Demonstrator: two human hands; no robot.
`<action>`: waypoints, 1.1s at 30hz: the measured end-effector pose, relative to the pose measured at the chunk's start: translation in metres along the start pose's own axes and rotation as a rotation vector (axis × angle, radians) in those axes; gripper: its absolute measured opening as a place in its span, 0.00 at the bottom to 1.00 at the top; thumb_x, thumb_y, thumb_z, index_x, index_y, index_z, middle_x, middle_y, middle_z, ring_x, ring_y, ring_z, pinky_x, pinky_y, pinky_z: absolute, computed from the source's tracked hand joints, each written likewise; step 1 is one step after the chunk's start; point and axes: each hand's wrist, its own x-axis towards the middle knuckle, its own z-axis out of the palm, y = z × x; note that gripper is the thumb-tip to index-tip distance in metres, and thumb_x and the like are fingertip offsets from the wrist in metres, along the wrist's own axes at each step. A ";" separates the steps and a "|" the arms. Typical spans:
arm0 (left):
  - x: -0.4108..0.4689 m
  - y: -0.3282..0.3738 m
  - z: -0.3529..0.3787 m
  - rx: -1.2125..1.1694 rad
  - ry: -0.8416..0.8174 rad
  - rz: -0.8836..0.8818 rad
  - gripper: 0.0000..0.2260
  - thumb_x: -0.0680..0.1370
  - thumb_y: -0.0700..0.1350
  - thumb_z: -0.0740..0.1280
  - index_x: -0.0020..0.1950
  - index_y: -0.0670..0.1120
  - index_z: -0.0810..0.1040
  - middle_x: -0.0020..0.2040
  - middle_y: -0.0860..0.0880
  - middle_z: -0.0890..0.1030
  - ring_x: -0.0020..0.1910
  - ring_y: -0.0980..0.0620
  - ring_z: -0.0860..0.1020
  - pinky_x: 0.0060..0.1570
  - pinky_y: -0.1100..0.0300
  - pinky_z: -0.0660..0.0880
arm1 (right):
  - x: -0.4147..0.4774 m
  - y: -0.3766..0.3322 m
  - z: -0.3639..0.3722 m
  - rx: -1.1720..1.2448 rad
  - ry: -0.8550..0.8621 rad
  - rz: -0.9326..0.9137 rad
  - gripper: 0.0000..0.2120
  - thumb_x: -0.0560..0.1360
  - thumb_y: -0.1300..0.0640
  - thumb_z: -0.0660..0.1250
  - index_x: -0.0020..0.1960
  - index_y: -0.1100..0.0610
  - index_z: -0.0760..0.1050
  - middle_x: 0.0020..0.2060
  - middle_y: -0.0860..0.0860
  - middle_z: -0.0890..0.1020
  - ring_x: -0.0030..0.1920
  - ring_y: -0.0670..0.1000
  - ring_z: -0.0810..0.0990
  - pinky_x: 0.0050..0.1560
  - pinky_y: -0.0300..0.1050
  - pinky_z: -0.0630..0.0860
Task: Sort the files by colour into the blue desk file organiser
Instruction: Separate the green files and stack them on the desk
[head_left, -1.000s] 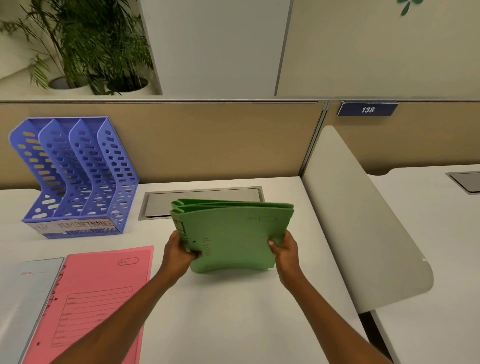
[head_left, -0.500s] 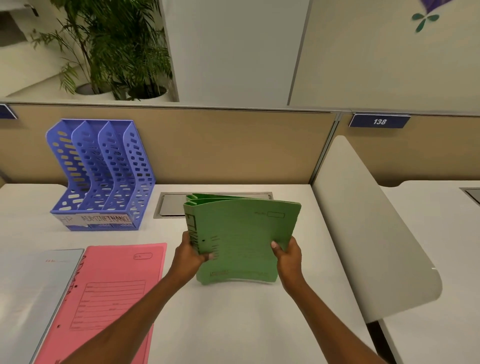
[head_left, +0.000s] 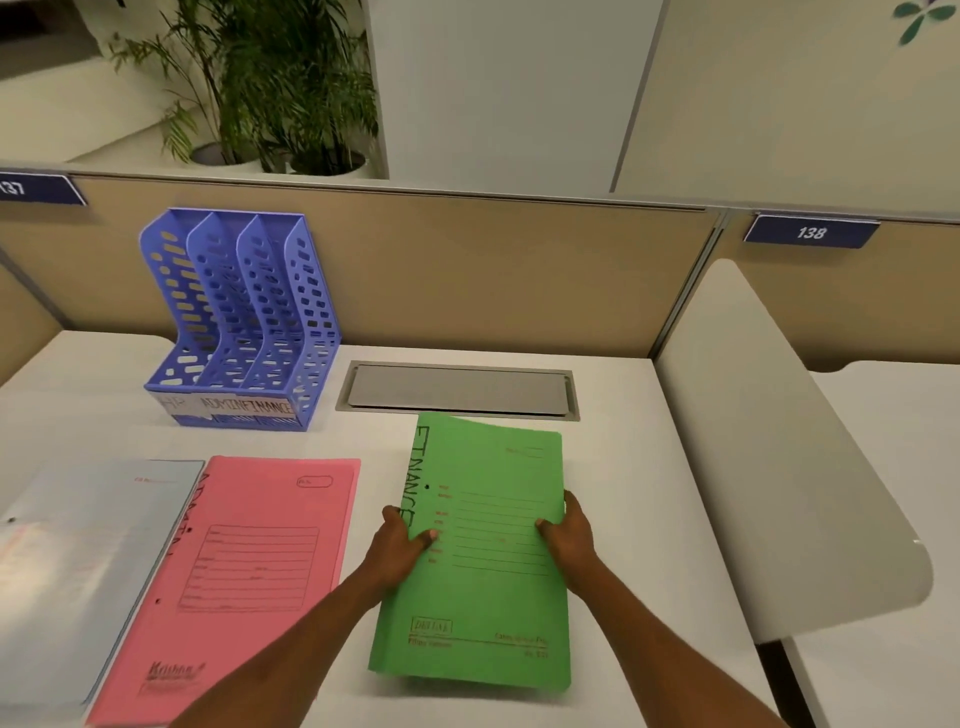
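Observation:
The green files (head_left: 488, 571), marked FINANCE along the spine, lie almost flat on the white desk in front of me. My left hand (head_left: 400, 545) grips their left edge and my right hand (head_left: 569, 540) grips their right edge. The pink file (head_left: 249, 571) lies flat to the left, beside a light blue file (head_left: 78, 566) at the far left. The blue desk file organiser (head_left: 244, 322) stands at the back left with three empty slots and a paper label on its front.
A grey cable hatch (head_left: 460, 392) is set into the desk just behind the green files. A tan partition (head_left: 467, 270) closes the back. A white curved divider (head_left: 779, 441) bounds the desk on the right.
The green files were held upright on their lower edge; both hands have tipped them back and lowered them nearly flat on the desk. The view has shifted left and down.

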 end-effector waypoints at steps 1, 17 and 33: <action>0.000 -0.004 0.001 0.021 -0.029 -0.026 0.18 0.78 0.45 0.66 0.58 0.42 0.60 0.61 0.42 0.76 0.48 0.48 0.80 0.42 0.58 0.79 | 0.000 0.002 0.000 -0.021 -0.029 0.006 0.22 0.74 0.67 0.65 0.67 0.59 0.68 0.58 0.57 0.80 0.55 0.57 0.80 0.55 0.54 0.79; 0.004 -0.018 0.007 0.199 -0.159 -0.153 0.18 0.78 0.45 0.67 0.62 0.41 0.63 0.61 0.43 0.76 0.51 0.50 0.77 0.43 0.61 0.75 | 0.000 0.020 0.012 -0.351 -0.075 0.167 0.28 0.73 0.56 0.71 0.67 0.65 0.65 0.63 0.61 0.73 0.65 0.62 0.72 0.66 0.58 0.71; -0.076 -0.068 -0.138 0.723 -0.017 0.144 0.31 0.76 0.52 0.64 0.74 0.42 0.55 0.65 0.42 0.72 0.60 0.43 0.74 0.60 0.45 0.73 | -0.093 -0.041 0.110 -0.635 -0.073 -0.062 0.37 0.72 0.47 0.72 0.75 0.56 0.60 0.72 0.60 0.65 0.72 0.63 0.63 0.70 0.60 0.60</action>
